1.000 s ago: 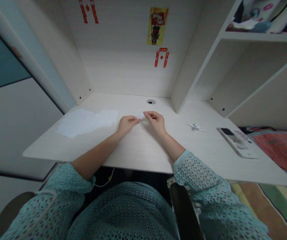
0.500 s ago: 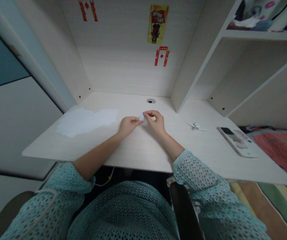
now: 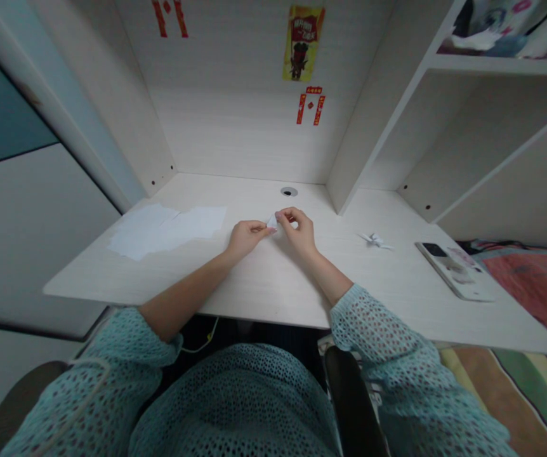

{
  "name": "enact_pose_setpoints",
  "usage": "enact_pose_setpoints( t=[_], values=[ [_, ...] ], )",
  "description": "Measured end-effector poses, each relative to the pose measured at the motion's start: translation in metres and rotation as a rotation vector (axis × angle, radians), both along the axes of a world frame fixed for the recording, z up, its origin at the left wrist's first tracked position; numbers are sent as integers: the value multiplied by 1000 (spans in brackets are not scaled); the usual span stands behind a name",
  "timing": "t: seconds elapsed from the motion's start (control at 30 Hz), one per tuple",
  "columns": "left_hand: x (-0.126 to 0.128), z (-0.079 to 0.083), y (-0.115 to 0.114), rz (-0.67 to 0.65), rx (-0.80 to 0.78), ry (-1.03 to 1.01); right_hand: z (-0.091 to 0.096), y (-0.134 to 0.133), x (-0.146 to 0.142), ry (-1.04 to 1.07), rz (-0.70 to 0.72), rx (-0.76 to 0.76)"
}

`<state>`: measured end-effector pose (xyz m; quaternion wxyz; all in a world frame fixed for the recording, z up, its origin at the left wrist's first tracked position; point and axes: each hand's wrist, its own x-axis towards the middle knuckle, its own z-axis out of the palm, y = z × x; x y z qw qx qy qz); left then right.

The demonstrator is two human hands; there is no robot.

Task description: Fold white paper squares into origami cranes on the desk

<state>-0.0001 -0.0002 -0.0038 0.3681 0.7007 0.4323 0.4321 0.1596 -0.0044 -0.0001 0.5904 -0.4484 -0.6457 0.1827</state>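
Observation:
A small folded piece of white paper is held just above the middle of the desk. My left hand pinches its left side between thumb and fingers. With thumb and forefinger closed, my right hand grips the upper right part of the same paper. The fingertips hide much of it, so its exact folds cannot be made out. To the right lies a small white folded-paper shape with pointed arms. Several white paper sheets lie overlapping at the left.
A phone lies face down near the right side of the white desk. A round cable hole sits at the back. An upright panel divides the desk's rear. A chair armrest is below the front edge.
Both hands keep their pinch on the folded paper, almost unmoved. The whole view has shifted very slightly.

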Motion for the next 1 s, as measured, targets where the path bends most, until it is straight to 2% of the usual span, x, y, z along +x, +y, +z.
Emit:
enact_pose_setpoints(
  t=[0.23, 0.5, 0.77, 1.0],
  values=[
    [2, 9, -2, 30, -91, -156, -2, 4, -2, 168, 21, -93],
    [2, 5, 0, 23, -94, -169, 0, 4, -3, 260, 78, -126],
    [2, 8, -1, 43, -108, -160, 3, 3, -1, 228, 116, -218],
    [4, 14, -4, 37, -104, -166, -3, 5, -2, 187, 35, -167]
  ],
)
